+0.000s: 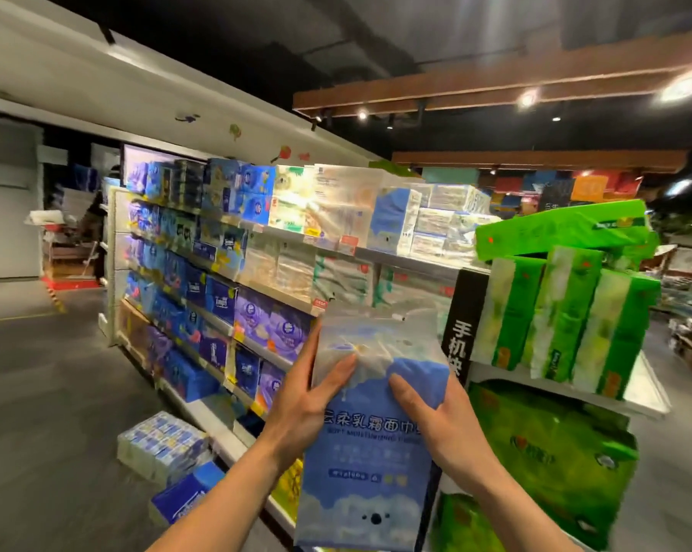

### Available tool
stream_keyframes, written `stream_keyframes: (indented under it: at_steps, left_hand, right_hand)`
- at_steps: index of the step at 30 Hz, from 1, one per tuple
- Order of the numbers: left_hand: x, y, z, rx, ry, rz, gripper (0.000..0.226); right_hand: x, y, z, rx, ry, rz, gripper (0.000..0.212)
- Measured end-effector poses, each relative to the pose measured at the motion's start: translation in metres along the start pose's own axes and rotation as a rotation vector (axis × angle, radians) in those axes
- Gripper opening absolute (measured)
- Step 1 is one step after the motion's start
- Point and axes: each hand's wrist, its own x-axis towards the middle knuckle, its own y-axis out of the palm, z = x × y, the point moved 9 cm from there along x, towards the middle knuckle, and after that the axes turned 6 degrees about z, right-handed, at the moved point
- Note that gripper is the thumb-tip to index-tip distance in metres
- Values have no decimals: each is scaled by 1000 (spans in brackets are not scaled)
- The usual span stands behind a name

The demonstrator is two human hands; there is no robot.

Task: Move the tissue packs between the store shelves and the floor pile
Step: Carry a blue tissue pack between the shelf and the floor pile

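Shelves (408, 258) seen mid-left, floor pile (165, 448) lower left. Blue tissue pack (368, 452) is held lower centre, clasped at its sides by left hand (304, 404) and right hand (436, 412). Carry step judged in hand; a free slot is needed next.

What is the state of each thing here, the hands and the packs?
Blue pack: held upright in the air.
Left hand: grips the pack's left side.
Right hand: grips its upper right.
Floor pile: lies on the floor.
Green packs: stand upright on the end shelf.
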Motion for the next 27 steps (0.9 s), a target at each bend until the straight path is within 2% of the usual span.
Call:
stream_keyframes:
  at_steps: [2, 6, 8, 12, 14, 17, 20, 22, 24, 27]
  left_hand:
    - [47, -25, 21, 3, 25, 28, 73]
    - [154, -65, 54, 51, 81, 138, 88]
    - [207, -75, 60, 75, 104, 192, 85]
    - [310, -80, 63, 59, 157, 301, 78]
    - [352, -75, 66, 55, 187, 332, 71]
    - [406, -61, 68, 52, 254, 374, 55]
    - [467, -49, 78, 89, 280, 380, 53]
    - [508, -39, 88, 129, 315, 383, 38]
    - [548, -32, 91, 181, 370, 346, 19]
    - [606, -14, 80, 233, 460, 364, 23]
  right_hand:
    - [43, 10, -19, 5, -7, -44, 67]
    - [128, 16, -44, -45, -32, -175, 72]
    - [170, 11, -47, -92, -39, -268, 64]
    - [246, -7, -45, -156, -47, -396, 34]
    - [279, -22, -43, -192, -66, -431, 30]
    - [326, -47, -45, -272, -115, -464, 37]
    - [371, -79, -53, -297, -151, -508, 19]
    - [401, -103, -59, -304, -187, -536, 13]
    - [433, -127, -63, -300, -240, -537, 13]
    - [483, -166, -68, -277, -284, -552, 30]
